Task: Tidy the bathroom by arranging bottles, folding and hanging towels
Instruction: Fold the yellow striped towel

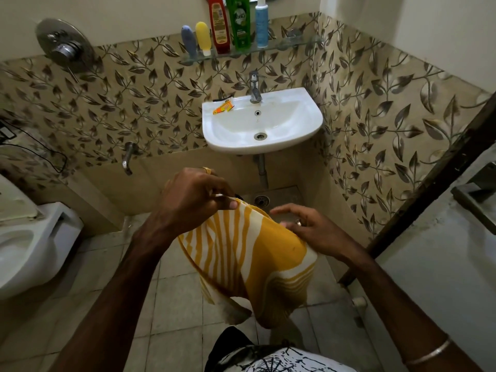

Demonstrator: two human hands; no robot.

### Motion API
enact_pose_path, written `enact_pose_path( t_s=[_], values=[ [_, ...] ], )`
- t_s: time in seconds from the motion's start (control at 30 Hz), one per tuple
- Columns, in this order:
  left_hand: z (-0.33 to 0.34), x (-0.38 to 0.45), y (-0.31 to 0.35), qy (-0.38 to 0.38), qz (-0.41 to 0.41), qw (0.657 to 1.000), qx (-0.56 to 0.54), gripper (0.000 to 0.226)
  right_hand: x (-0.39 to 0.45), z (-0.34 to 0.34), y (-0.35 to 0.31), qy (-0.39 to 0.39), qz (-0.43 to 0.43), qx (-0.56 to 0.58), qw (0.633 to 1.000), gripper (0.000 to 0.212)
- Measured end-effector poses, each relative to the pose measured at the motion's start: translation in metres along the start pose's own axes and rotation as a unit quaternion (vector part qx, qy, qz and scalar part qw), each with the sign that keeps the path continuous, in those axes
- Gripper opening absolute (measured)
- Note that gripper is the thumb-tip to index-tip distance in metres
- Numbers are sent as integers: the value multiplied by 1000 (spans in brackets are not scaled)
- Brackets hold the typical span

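The left hand (193, 196) has its grip pinched on the top edge of a yellow and white striped towel (249, 261), held in the air below the sink (261, 122). The right hand (303, 226) rests on the towel's far side, fingers spread, grip released. Five bottles (243, 21) stand on the glass shelf (295, 42) above the tap
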State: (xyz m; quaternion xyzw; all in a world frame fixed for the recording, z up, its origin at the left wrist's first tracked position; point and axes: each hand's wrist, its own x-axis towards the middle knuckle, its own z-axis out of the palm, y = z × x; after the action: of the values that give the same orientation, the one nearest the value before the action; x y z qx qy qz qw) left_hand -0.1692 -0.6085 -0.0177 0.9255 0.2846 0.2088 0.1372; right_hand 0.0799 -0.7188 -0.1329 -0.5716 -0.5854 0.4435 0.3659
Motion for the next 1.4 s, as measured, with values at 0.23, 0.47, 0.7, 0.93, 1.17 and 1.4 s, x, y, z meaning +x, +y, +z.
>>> enact_pose_path(
  t_s=[0.23, 0.47, 0.7, 0.93, 1.17, 1.4],
  values=[
    [-13, -4, 4, -25, 44, 998, -33, 20, 21, 30, -1, -13, 13, -79, 997, 57],
    [-25, -15, -9, -22, 0, 999, -25, 12, 17, 21, -6, 43, -14, -62, 997, 13],
    [-27, -22, -14, 0, -11, 1000, -9, 11, 0, 6, -13, 9, 13, 4, 1000, 32],
    [-34, -25, -25, -8, -53, 998, -26, 38, -8, -8, -15, 30, -11, -58, 998, 26],
    [-29, -26, -36, -21, -98, 995, -19, 22, -4, -7, -24, 123, -109, -172, 971, 16],
    [7, -14, -15, -101, -54, 993, -43, 96, -2, 4, -37, 114, -168, -187, 961, 33]
  ],
)
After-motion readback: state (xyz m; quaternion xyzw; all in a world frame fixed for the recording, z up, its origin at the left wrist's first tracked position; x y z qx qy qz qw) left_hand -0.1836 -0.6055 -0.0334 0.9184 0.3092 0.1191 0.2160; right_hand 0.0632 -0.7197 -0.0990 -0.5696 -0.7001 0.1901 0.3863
